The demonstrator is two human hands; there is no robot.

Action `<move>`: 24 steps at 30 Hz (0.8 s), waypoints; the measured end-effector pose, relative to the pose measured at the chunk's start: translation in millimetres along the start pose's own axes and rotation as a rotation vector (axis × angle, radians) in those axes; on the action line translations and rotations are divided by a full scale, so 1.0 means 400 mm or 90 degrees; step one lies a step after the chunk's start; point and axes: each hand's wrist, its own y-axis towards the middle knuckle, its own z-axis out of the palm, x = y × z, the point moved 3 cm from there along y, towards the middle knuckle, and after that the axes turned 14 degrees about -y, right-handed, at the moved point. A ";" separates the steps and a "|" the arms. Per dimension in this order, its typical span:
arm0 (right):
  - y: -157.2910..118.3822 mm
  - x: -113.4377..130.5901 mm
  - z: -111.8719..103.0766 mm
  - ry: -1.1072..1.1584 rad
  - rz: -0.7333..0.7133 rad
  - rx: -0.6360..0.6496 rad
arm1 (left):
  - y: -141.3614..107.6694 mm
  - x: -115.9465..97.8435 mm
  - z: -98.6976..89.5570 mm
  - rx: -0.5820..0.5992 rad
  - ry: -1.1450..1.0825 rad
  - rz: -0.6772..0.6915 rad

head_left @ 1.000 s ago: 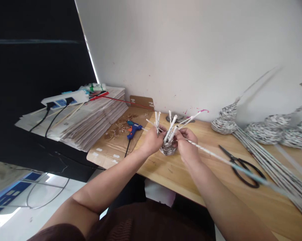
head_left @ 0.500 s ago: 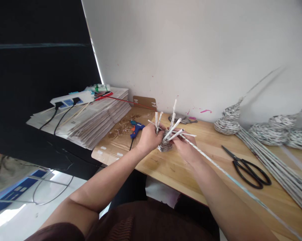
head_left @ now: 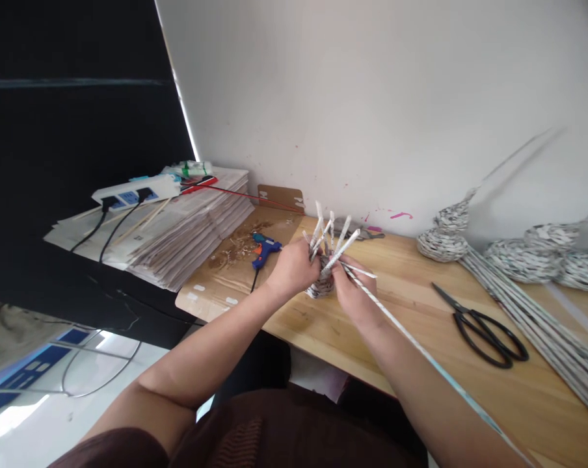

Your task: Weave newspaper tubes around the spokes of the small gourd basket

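Note:
A small woven paper basket (head_left: 319,288) rests near the table's front edge, with several white paper tubes sticking up from it. My left hand (head_left: 294,265) is closed on the basket's left side, its fingers around the bases of the upright tubes. On the right side, my right hand (head_left: 355,286) pinches the woven rim and a long paper strand (head_left: 401,328), which runs down to the right over my forearm. Some fingertips of both hands are hidden behind the basket and tubes.
Black-handled scissors (head_left: 486,331) lie on the right beside a bundle of paper tubes (head_left: 533,318). Woven gourd shapes (head_left: 443,240) stand by the wall. On the left are a blue glue gun (head_left: 265,252), cardboard (head_left: 216,286), stacked paper (head_left: 177,240) and a power strip (head_left: 164,187).
The basket has turned a little in my hands, and its upright tubes stand at different angles. My right hand has shifted slightly left, and the long strand now lies closer over my right forearm.

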 end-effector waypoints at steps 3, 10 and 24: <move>0.005 -0.005 -0.007 -0.060 -0.019 -0.039 | 0.005 -0.001 -0.015 0.051 -0.062 -0.030; 0.012 0.002 -0.017 -0.097 -0.050 -0.037 | -0.004 0.037 -0.068 0.381 -0.545 -0.197; -0.005 0.001 -0.013 -0.121 -0.084 -0.008 | 0.009 0.072 -0.085 0.281 -0.366 -0.218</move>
